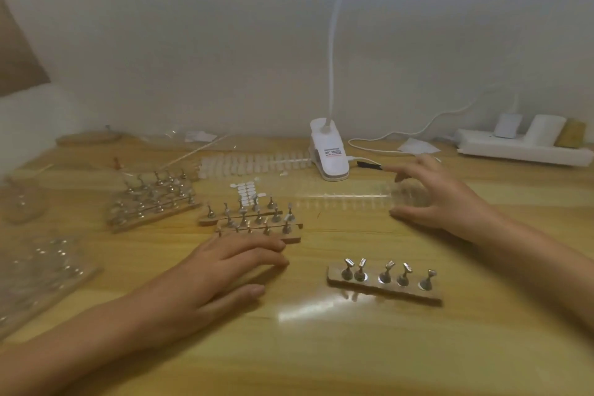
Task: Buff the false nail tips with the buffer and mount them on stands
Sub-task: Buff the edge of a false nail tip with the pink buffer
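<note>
Table (321,350): wood grain, glossy, with light glare on it. Stands (385,275): shiny metal pegs on a matt wooden bar (373,287). Nail tips (254,164): frosted plastic; lamp clip (329,154): smooth white plastic.

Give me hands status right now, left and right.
Left hand: open, fingers straight, flat on the table, holding nothing.
Right hand: open, fingers spread over the end of the clear tray; no grip visible.

The left hand (221,267) and right hand (450,202) are bare, as are both forearms up to the frame's edge; the fingernails are short and plain.
</note>
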A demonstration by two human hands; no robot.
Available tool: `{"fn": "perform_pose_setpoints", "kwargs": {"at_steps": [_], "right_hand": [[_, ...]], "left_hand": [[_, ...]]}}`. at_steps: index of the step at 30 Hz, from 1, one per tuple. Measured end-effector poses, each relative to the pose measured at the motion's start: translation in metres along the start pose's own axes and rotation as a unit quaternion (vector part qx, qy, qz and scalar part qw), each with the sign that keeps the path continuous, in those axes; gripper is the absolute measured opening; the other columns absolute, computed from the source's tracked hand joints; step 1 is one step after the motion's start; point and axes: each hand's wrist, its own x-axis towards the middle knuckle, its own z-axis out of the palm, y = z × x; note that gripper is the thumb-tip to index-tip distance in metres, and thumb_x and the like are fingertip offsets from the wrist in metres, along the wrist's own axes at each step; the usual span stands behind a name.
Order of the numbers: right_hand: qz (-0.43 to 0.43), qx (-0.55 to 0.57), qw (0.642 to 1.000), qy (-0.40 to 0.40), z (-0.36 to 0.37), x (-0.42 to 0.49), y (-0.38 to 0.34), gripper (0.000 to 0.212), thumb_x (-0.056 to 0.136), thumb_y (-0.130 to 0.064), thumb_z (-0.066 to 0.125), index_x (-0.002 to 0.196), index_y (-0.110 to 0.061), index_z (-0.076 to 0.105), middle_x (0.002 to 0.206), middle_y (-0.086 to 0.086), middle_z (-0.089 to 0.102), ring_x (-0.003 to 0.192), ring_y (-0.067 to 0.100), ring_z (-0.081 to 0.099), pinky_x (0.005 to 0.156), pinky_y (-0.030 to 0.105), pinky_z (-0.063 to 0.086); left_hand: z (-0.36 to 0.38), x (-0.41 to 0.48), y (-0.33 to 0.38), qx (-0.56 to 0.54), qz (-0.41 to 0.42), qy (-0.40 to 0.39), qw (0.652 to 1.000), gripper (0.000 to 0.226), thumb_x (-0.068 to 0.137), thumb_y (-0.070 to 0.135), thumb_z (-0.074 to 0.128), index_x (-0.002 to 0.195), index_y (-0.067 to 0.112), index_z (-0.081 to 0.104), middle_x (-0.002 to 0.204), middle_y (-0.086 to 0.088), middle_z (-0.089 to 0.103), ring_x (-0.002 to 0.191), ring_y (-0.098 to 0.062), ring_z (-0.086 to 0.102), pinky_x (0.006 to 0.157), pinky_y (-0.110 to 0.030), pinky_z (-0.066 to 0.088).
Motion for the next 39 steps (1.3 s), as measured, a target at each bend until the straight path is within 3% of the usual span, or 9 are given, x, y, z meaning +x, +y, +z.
{"fn": "perform_pose_setpoints", "kwargs": {"at_steps": [6,10,16,18,20,23,30,35,39], "right_hand": [[-0.112,0.005,0.991,0.078,0.003,-0.006,0.0,0.069,0.078,-0.018,0.082,0.139,-0.023,0.053,0.11,-0.003,0.048,0.104,0.009,0.05,0.104,0.053,0.04],[-0.136,0.026,0.983,0.123,-0.005,-0.011,0.003,0.075,0.076,-0.009,0.083,0.141,-0.024,0.048,0.112,0.0,0.046,0.103,0.012,0.053,0.102,0.022,0.04],[-0.115,0.018,0.982,0.147,-0.014,-0.036,0.005,0.073,0.08,-0.02,0.076,0.144,-0.029,0.044,0.121,-0.004,0.043,0.107,0.006,0.051,0.094,0.006,0.037],[-0.104,0.03,0.984,0.143,-0.01,-0.049,0.008,0.071,0.082,-0.02,0.075,0.144,-0.032,0.043,0.123,-0.006,0.044,0.107,0.006,0.051,0.089,0.005,0.041],[-0.088,0.025,0.987,0.134,-0.006,-0.057,0.012,0.069,0.083,-0.023,0.073,0.143,-0.035,0.041,0.123,-0.008,0.047,0.107,0.007,0.053,0.095,0.023,0.047],[-0.045,0.034,0.988,0.141,-0.006,-0.059,0.013,0.067,0.083,-0.03,0.071,0.142,-0.036,0.041,0.121,-0.014,0.05,0.107,0.005,0.055,0.097,0.05,0.047],[-0.024,0.034,0.987,0.157,-0.005,-0.061,0.014,0.066,0.084,-0.026,0.073,0.142,-0.035,0.044,0.119,-0.02,0.052,0.104,-0.001,0.055,0.099,0.054,0.044],[-0.028,-0.01,0.988,0.154,-0.003,-0.06,0.015,0.066,0.085,-0.031,0.072,0.143,-0.038,0.042,0.117,-0.019,0.053,0.104,-0.005,0.053,0.099,0.045,0.041],[-0.022,0.008,0.988,0.154,-0.003,-0.059,0.014,0.062,0.086,-0.031,0.07,0.141,-0.037,0.043,0.115,-0.014,0.055,0.102,-0.002,0.054,0.095,0.029,0.044]], "left_hand": [[-0.01,0.016,-0.01,-0.034,0.0,-0.057,0.998,0.042,0.1,0.053,0.038,0.14,0.043,0.045,0.147,0.032,0.033,0.14,0.005,0.028,0.112,-0.012,0.02],[-0.014,0.033,-0.011,-0.053,-0.006,-0.049,0.997,0.038,0.099,0.047,0.044,0.134,0.036,0.054,0.141,0.026,0.044,0.134,0.004,0.037,0.111,-0.016,0.029],[-0.003,0.056,0.015,0.052,0.035,0.137,0.989,0.023,0.089,0.035,0.06,0.111,0.026,0.062,0.105,0.015,0.06,0.099,-0.006,0.058,0.077,-0.031,0.053],[-0.009,0.062,0.008,0.163,0.0,0.191,0.968,0.06,0.075,0.047,0.069,0.129,0.035,0.046,0.118,0.009,0.052,0.109,-0.017,0.049,0.085,-0.036,0.045],[-0.026,0.066,-0.006,0.184,-0.125,0.138,0.965,0.114,0.054,0.076,0.063,0.15,0.049,0.007,0.146,0.002,0.032,0.134,-0.024,0.032,0.103,-0.046,0.033],[-0.044,0.075,-0.035,0.178,-0.239,0.015,0.954,0.139,0.033,0.09,0.055,0.138,0.059,-0.031,0.161,0.0,0.014,0.148,-0.026,0.015,0.114,-0.054,0.022],[-0.043,0.092,-0.059,0.013,-0.231,-0.1,0.968,0.134,0.05,0.065,0.081,0.144,0.059,-0.015,0.108,0.018,0.053,0.098,0.004,0.054,0.075,-0.015,0.041],[-0.027,0.103,-0.04,0.0,-0.165,-0.09,0.982,0.119,0.064,0.052,0.084,0.125,0.078,-0.016,0.106,0.024,0.051,0.103,-0.001,0.056,0.084,-0.023,0.045],[-0.011,0.134,-0.024,0.01,-0.123,-0.074,0.99,0.116,0.069,0.046,0.084,0.144,0.058,-0.004,0.111,0.017,0.054,0.102,-0.004,0.054,0.089,-0.03,0.043]]}}
